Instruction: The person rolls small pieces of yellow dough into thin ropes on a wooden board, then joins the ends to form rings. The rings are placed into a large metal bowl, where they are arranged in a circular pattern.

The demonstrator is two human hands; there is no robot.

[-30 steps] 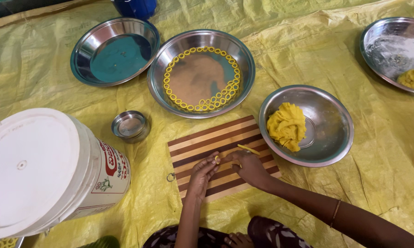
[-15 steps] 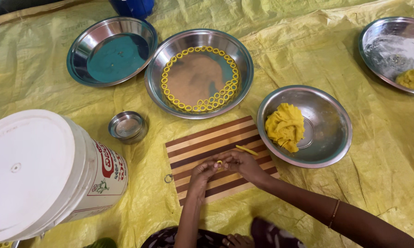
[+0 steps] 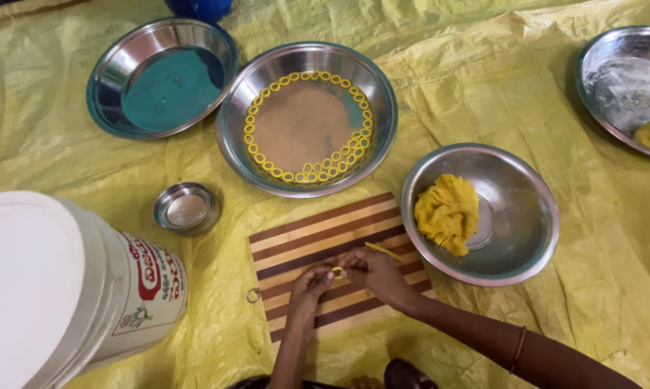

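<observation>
A small yellow dough ring (image 3: 337,271) sits pinched between the fingertips of both hands, low and centre in the frame, just above the striped wooden cutting board (image 3: 318,238). The left hand (image 3: 312,282) closes on the ring from the lower left; the right hand (image 3: 377,272) closes on it from the right. Both are equally near, and each grips the ring with thumb and forefinger. Whether the ring lies flat or stands on edge cannot be told.

A short yellow dough strip (image 3: 383,251) lies on the board just above the right hand, its long axis running from upper left to lower right.

To the right of the board, touching its edge, a steel bowl (image 3: 527,238) holds a lump of yellow dough (image 3: 447,213). Directly above the board, a steel plate (image 3: 383,108) carries finished dough rings (image 3: 256,151) arranged round its inner edge; its centre is bare.

Bare board shows to the left and below the hands. A small steel cup (image 3: 187,209) and a white plastic bucket (image 3: 73,288) stand further left, on the yellow sheet (image 3: 483,86).
</observation>
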